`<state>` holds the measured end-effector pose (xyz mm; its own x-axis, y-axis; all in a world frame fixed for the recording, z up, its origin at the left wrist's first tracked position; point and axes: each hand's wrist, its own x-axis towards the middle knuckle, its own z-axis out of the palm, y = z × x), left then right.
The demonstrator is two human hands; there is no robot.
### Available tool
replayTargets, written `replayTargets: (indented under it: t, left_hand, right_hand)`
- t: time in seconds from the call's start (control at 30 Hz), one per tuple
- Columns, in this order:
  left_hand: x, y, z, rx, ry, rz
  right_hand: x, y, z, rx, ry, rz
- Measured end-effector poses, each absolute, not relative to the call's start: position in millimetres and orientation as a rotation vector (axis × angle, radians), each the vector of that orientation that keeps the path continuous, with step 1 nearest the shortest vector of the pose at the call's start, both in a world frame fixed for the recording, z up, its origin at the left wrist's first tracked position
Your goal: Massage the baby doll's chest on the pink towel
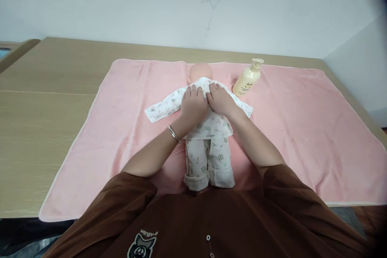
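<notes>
A baby doll (200,71) lies on a pink blanket (302,129), its bald head toward the wall. It wears a white patterned top (208,127) with both sleeves spread outward, and white patterned trousers (222,157) with turned-up cuffs. My left hand (194,102) rests flat on the upper left of the top, fingers stretched toward the head. On the upper right of the top lies my right hand (220,98), its fingers extended and palm down. The doll's face and hands cannot be seen.
A cream pump bottle (248,78) stands on the blanket to the right of the doll's head, tilted in view. The blanket covers much of a wooden table (45,129), which meets a white wall (121,8) at the back.
</notes>
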<state>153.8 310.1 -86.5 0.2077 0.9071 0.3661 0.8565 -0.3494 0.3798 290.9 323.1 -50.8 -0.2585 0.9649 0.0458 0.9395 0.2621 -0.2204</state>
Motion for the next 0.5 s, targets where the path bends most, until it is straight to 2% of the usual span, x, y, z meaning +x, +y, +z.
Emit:
replayTargets:
  t: [0.1,0.2,0.33,0.5]
  left_hand:
    - [140.5,331.9,-87.6,2.286,1.738,0.783]
    - [137.7,338.1,-90.5,2.225,1.779,0.812]
    - [153.3,309.6,-88.5,2.317,1.780,0.813]
    - [153.4,308.1,-86.8,2.356,1.727,0.730]
  right_hand:
    - [280.4,299.5,-38.9,-1.822,-2.447,0.131]
    - [277.9,291.3,-30.3,-1.867,-2.463,0.185]
    - [292.7,319.8,-42.0,-1.838,-2.329,0.274]
    - [296.2,334.3,-57.2,-1.815,-2.302,0.173]
